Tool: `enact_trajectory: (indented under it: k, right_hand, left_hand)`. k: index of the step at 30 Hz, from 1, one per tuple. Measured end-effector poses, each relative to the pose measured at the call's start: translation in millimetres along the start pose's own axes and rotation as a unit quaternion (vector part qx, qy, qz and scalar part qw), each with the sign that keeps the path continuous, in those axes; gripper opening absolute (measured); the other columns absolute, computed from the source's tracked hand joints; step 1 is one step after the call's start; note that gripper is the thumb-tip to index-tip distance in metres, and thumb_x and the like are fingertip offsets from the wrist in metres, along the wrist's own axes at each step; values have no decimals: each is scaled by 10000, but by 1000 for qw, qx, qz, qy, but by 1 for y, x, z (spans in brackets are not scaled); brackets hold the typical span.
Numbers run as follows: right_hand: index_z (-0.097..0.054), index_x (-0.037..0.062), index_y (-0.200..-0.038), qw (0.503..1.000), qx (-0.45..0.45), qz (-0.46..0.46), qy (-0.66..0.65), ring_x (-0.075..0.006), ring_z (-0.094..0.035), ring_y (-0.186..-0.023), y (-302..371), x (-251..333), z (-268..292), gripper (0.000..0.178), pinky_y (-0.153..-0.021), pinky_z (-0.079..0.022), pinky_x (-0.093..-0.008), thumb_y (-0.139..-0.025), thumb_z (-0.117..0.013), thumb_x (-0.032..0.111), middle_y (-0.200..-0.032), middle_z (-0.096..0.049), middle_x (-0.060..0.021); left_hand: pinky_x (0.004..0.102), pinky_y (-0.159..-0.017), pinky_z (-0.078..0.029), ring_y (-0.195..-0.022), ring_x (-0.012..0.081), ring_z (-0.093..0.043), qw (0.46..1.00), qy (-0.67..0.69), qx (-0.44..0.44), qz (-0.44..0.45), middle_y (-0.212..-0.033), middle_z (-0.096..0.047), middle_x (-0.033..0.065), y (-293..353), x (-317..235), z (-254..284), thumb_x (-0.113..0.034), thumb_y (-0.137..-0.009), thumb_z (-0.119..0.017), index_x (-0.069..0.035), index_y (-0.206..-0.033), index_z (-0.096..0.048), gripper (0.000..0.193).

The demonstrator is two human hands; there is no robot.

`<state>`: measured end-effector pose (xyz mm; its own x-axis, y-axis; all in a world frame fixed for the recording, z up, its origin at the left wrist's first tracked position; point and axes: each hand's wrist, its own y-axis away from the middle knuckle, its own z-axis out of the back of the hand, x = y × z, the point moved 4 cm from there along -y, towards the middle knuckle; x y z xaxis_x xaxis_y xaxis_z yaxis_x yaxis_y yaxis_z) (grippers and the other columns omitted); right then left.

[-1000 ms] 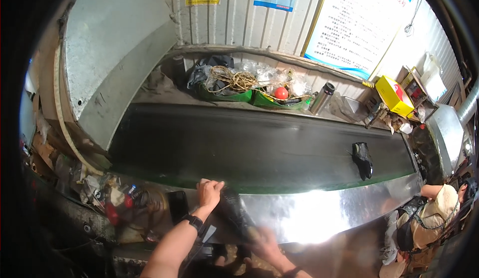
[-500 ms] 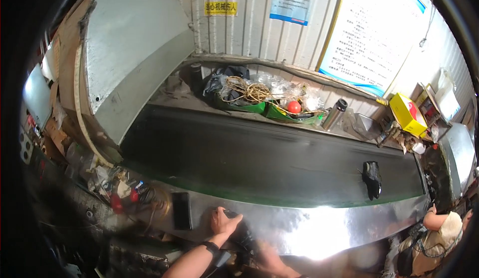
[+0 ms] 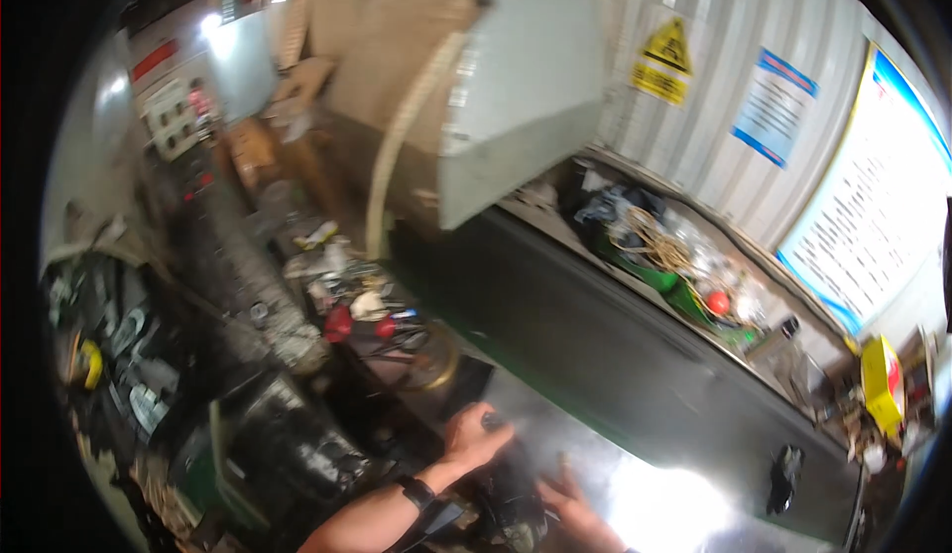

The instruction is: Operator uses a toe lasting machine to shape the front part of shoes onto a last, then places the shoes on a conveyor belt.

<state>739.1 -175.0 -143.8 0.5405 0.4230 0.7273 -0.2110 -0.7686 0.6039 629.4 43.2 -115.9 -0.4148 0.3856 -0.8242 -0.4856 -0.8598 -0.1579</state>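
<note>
Left hand (image 3: 478, 438), mine: fingers curled closed round a small dark object (image 3: 493, 421), whose end shows between thumb and forefinger; its remainder is hidden or blurred. Location of object: at the shiny silver sheet-metal desk (image 3: 543, 406); whether it touches the surface, I cannot tell.

Left wrist, mine: one black watch (image 3: 417, 492).

Right hand (image 3: 577, 509), mine: fingers loosely spread and parted, to the right of the left hand; I see nothing held in them, and contact with anything dark beside them is too blurred to judge.

Beyond the desk: one wide black conveyor belt (image 3: 595, 330), carrying a crumpled glossy black item (image 3: 785, 480) near its right end, well apart from my fingers.

Behind the belt: green containers (image 3: 647, 275) with coiled tan rope (image 3: 650, 243) and a round red ball (image 3: 718, 302).
</note>
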Motion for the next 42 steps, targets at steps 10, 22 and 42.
enact_trajectory:
  k: [10,22,42]
  right_hand:
    - [-413,26,-1512,948,160,222,165,-96,-622,-954,15,32,-290,549,-878,-498,-234,-995,-600,20,-1130,-700,-79]
    - [-600,54,-1330,955,292,41,24,-125,-662,-874,33,-86,-595,356,-778,-568,-282,-976,-639,45,-1058,-705,-53]
    - [-507,15,-1388,973,230,-3,-4,-136,-602,-953,-34,-130,-676,432,-838,-499,-270,-978,-626,83,-1116,-638,-50]
  left_hand:
    - [313,-705,-501,-763,126,-608,940,81,-312,111,-776,-663,73,106,32,313,-284,-784,-836,-37,-928,-621,358]
    - [355,-760,-547,-911,190,-637,668,612,-400,138,-1024,-665,59,285,147,526,-456,-1034,-490,-58,-1180,-634,448]
    - [285,-688,-486,-753,117,-587,666,472,-544,195,-859,-651,34,285,236,537,-267,-1003,-647,-34,-931,-621,246]
